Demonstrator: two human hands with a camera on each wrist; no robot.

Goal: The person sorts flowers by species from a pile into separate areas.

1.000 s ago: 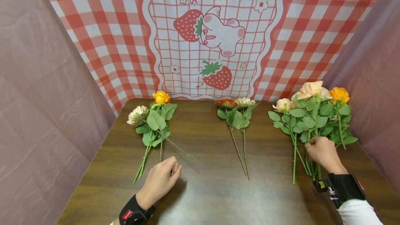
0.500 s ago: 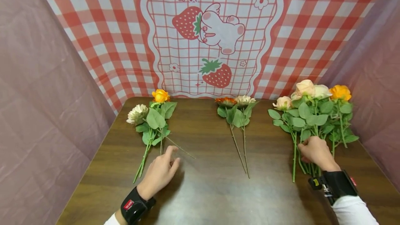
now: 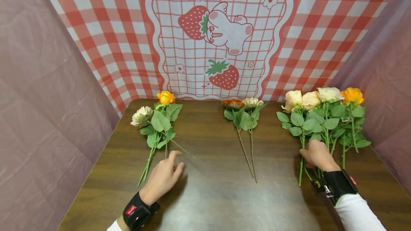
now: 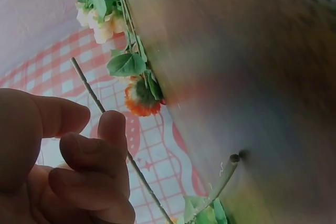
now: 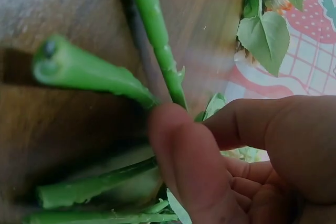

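On the table's right side, my right hand (image 3: 318,155) pinches a green rose stem (image 5: 94,74) between thumb and fingers. Its bloom seems to be the second peach rose (image 3: 310,100), though leaves hide the link. Beside it stands out another peach rose (image 3: 293,99), its straight stem lying just left of the hand. A cream rose (image 3: 329,95) and an orange rose (image 3: 352,96) lie further right. My left hand (image 3: 163,176) hovers low with loosely bent fingers, holding nothing. A thin brown stem (image 4: 140,174) passes behind those fingers in the left wrist view.
At the left lie a cream flower (image 3: 142,117) and a yellow-orange flower (image 3: 166,97) with crossing stems. A rust-orange flower (image 3: 232,104) and a cream-white flower (image 3: 253,103) lie at the back middle. A checked strawberry cloth (image 3: 221,45) hangs behind the wooden table (image 3: 218,195).
My right hand has shifted left with the rose stem, and the peach blooms now sit side by side, lower than before. My left hand's fingers have loosened slightly.
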